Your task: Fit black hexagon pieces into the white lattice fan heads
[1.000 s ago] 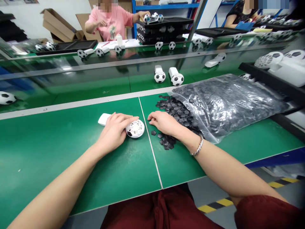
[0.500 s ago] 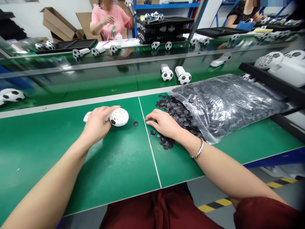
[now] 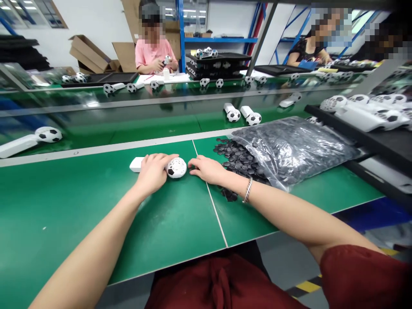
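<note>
My left hand (image 3: 153,172) is closed over a white handheld piece with a soccer-ball head (image 3: 177,168), which lies on the green table. The flat white end of its handle (image 3: 137,164) sticks out on the left. Most of the ball's pentagon recesses look white, and a black pentagon shows low on its left side. Just right of the ball, my right hand (image 3: 207,169) has its thumb and fingers pinched on a small black pentagon piece, mostly hidden by the fingertips. Loose black pentagon pieces (image 3: 240,155) lie in a heap beyond the right wrist.
A clear plastic bag (image 3: 299,148) full of black pieces lies at right, beside black trays (image 3: 370,128) of white ball-headed parts. Across the bench, a belt carries several finished-looking ball pieces (image 3: 252,116). Two people (image 3: 156,58) work on the far side.
My right hand has moved left from beside the heap to the single black pentagon near the ball and closed on it. My left hand keeps its hold. The view has tilted up.
</note>
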A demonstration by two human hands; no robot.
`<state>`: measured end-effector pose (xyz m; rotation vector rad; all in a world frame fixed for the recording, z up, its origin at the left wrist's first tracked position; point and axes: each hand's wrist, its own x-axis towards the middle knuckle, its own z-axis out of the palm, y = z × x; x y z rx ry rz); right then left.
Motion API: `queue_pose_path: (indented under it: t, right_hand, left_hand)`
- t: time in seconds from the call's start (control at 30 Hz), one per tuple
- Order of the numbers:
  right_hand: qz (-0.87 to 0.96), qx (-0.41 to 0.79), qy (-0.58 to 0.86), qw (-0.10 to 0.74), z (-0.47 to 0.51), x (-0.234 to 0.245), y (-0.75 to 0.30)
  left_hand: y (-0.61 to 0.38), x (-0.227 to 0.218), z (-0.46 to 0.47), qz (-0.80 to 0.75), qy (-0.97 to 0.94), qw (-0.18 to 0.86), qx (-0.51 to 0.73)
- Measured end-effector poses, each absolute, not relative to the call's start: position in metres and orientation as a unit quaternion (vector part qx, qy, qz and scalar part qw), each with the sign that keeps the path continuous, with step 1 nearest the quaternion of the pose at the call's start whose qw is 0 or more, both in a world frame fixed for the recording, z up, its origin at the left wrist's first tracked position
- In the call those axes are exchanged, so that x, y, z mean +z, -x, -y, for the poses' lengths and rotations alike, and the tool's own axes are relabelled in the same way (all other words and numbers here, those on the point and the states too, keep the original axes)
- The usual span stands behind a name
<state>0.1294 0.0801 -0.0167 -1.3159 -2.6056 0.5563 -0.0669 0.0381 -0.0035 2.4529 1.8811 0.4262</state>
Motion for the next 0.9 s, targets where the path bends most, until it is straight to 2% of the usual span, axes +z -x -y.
queue_pose_path:
  t: [0.27,0.47,0.57,0.67,0.9]
  right_hand:
    - [0.882,0.218,0.399,0.123,-0.078,-0.01,-0.136]
    - [0.814,0.372,0.351,0.275,-0.067,-0.005,-0.159]
    - [0.793,0.412,0.329,0.306,-0.062,-0.006,-0.162]
    - [0.808,0.401,0.301,0.311,-0.057,-0.008,-0.161]
    - [0.872,0.288,0.238,0.317,-0.05,-0.018,-0.156]
  left_hand:
    - [0.066,-0.007,-0.037,-0.58,-0.797,0.027,0.17]
    - [0.052,-0.008,-0.029,-0.545,-0.818,0.057,0.175]
    - [0.05,-0.005,-0.025,-0.528,-0.829,0.081,0.165]
    - [0.048,0.0,-0.021,-0.511,-0.841,0.106,0.143]
    - [0.037,-0.004,-0.018,-0.564,-0.803,0.107,0.159]
